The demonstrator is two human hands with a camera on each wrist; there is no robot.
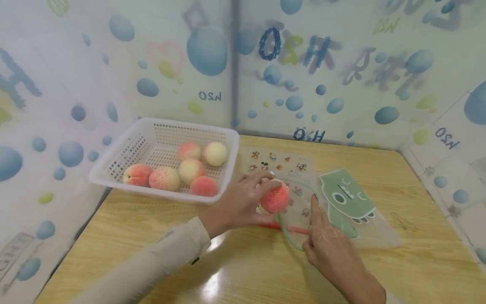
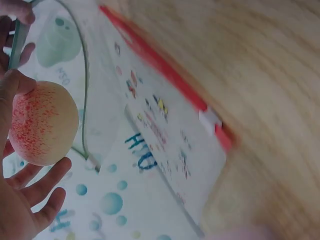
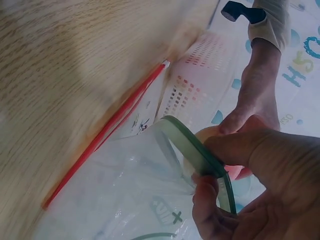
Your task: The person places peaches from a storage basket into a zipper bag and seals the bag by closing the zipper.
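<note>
My left hand (image 1: 241, 200) grips a red-and-cream peach (image 1: 276, 197), with the thumb and fingers around its sides. In the left wrist view, the peach (image 2: 47, 122) is beside the opening of a clear zip bag with a green edge. That bag carries a green dinosaur print (image 1: 345, 196). My right hand (image 1: 332, 245) pinches the bag's green zip edge (image 3: 192, 145) between thumb and fingers, and the mouth of the bag gapes toward the peach. Part of the peach is hidden behind the right thumb in the right wrist view.
To the left stands a white perforated basket (image 1: 195, 125) holding several peaches (image 1: 164, 179). A clear bag with small cartoon prints (image 1: 279, 158) and a red zip strip (image 2: 165, 70) lies on the wooden table (image 1: 152, 236). Patterned fabric walls (image 1: 303, 84) surround the table's back and sides.
</note>
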